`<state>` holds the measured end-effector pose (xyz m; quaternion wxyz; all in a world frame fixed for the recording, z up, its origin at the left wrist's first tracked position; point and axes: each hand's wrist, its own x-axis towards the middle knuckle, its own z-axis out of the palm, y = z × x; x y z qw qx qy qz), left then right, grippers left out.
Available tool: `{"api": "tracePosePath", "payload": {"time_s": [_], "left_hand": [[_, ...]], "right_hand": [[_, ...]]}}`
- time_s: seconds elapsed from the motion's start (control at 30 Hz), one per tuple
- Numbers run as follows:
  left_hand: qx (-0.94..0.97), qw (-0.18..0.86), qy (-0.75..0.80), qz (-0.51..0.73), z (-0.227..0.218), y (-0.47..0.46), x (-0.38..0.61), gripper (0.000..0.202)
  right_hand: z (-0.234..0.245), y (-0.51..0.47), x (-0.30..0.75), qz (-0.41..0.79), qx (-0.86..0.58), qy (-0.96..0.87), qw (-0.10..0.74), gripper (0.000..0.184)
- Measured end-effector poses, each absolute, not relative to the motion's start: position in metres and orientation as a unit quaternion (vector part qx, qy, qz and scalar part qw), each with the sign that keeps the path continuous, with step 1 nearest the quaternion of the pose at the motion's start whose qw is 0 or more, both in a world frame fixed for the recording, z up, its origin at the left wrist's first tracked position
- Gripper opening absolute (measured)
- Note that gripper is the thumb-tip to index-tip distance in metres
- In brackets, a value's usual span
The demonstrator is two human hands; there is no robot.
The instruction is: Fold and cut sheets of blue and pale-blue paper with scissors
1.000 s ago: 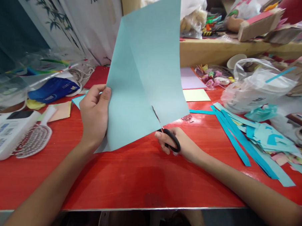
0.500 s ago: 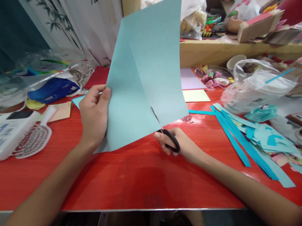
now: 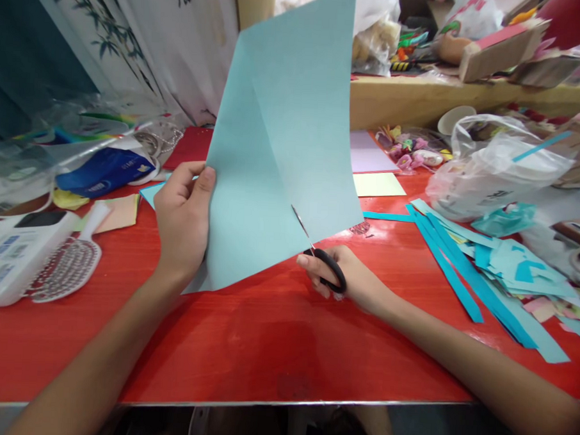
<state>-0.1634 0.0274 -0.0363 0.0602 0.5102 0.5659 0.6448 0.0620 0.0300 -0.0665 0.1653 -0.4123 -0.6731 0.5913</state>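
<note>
My left hand (image 3: 183,220) grips the left edge of a large light-blue folded sheet of paper (image 3: 278,146), holding it upright above the red table (image 3: 266,332). My right hand (image 3: 338,274) is closed in the black handles of a pair of scissors (image 3: 323,260). The blades enter the sheet's lower edge along a crease, partly covered by the paper.
Blue paper strips and offcuts (image 3: 484,271) lie on the right, beside a clear plastic bag (image 3: 494,165). A white hairbrush (image 3: 67,265), a white device (image 3: 9,256) and a blue pouch (image 3: 104,171) sit on the left. Pale sheets (image 3: 376,173) and a cluttered wooden shelf (image 3: 444,96) are behind.
The sheet and both hands have held nearly still; the view has shifted slightly, and the scissor blades sit at about the same spot in the paper.
</note>
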Motion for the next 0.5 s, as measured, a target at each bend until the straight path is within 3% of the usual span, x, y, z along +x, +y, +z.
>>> {"api": "tracePosePath", "payload": {"time_s": [0.5], "left_hand": [[0.512, 0.058, 0.565, 0.645, -0.0367, 0.0282, -0.1635, 0.019]], "right_hand": [[-0.0653, 0.0302, 0.0615, 0.584, -0.422, -0.673, 0.165, 0.051]]}}
